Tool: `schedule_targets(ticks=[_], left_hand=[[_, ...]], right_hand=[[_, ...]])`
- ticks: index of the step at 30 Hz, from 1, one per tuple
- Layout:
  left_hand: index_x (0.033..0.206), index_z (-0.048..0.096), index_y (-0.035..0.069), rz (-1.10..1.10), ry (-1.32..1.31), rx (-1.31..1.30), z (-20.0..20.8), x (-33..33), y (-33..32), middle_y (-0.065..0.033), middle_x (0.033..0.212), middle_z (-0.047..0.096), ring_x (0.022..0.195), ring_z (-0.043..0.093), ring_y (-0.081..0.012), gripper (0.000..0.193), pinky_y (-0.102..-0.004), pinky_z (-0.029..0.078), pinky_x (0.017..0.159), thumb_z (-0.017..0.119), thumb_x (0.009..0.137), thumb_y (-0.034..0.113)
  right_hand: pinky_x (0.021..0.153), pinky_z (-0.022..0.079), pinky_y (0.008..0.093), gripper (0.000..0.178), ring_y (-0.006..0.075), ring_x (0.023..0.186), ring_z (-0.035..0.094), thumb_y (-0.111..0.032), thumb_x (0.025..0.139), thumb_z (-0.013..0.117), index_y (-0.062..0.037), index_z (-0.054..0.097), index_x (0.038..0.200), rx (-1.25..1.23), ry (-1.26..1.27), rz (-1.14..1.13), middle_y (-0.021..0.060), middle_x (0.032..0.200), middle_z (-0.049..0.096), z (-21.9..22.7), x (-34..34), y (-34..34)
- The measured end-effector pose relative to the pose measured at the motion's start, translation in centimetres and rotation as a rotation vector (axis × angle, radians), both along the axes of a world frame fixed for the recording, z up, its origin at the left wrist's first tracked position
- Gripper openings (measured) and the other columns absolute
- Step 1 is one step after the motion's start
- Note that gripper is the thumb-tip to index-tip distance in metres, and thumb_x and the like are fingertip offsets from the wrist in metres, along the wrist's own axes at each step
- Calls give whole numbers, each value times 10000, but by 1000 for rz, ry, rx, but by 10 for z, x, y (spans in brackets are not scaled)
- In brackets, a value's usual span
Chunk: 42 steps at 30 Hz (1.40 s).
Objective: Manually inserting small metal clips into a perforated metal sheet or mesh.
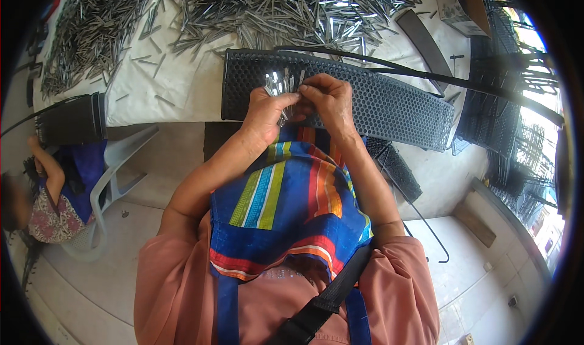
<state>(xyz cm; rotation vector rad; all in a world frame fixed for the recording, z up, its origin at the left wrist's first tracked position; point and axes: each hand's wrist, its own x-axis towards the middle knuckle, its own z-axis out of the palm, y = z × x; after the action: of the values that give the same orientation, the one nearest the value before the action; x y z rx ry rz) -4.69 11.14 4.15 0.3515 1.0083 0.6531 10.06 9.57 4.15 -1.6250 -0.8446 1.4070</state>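
Note:
My left hand (pixel 263 115) is closed around a bunch of thin, shiny metal strips (pixel 277 84) that fan out at the top. Right beside it, my right hand (pixel 330 101) pinches a single slim metal strip (pixel 302 77) between thumb and fingertips. Both hands are over the near edge of a long black perforated rack (pixel 395 104), whose surface is full of round holes. Whether any strips sit in those holes under my hands I cannot tell.
Loose metal strips (pixel 286 10) lie heaped on a white-covered table (pixel 143 104). A dark bar (pixel 420 38), a long black rod (pixel 450 77) and a cardboard box (pixel 465 7) are at the right. Another person (pixel 58 205) sits by a pale plastic chair (pixel 109 174) at left.

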Motion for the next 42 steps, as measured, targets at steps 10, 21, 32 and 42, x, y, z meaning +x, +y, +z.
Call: schedule_targets(ticks=[10,21,32,42], left_hand=[[944,650,-17,89,21,-56,9,3,3,-121,829,685,679,690,-222,150,-303,559,554,598,804,-1],[929,644,-27,-12,25,-32,7,5,-1,-140,854,672,698,688,-260,137,-365,595,593,594,802,-20],[899,652,-27,79,-9,31,2,7,-10,-111,816,671,683,674,-203,130,-310,570,604,611,776,-38],[893,651,-8,-49,9,69,5,2,-8,-95,782,669,620,654,-168,102,-267,524,516,603,803,-8]], right_hand=[[601,497,306,126,156,644,632,-78,790,622,40,637,830,118,-278,76,132,699,642,-1,-2,-4],[560,479,290,135,128,604,603,-74,765,659,53,628,798,63,-93,75,130,700,653,0,7,-2],[494,455,220,70,71,566,563,-7,811,663,24,620,766,115,22,-140,28,653,625,-3,-7,-22],[470,474,243,81,89,515,568,-21,820,647,31,625,762,49,18,-123,39,624,609,23,-9,-11]])
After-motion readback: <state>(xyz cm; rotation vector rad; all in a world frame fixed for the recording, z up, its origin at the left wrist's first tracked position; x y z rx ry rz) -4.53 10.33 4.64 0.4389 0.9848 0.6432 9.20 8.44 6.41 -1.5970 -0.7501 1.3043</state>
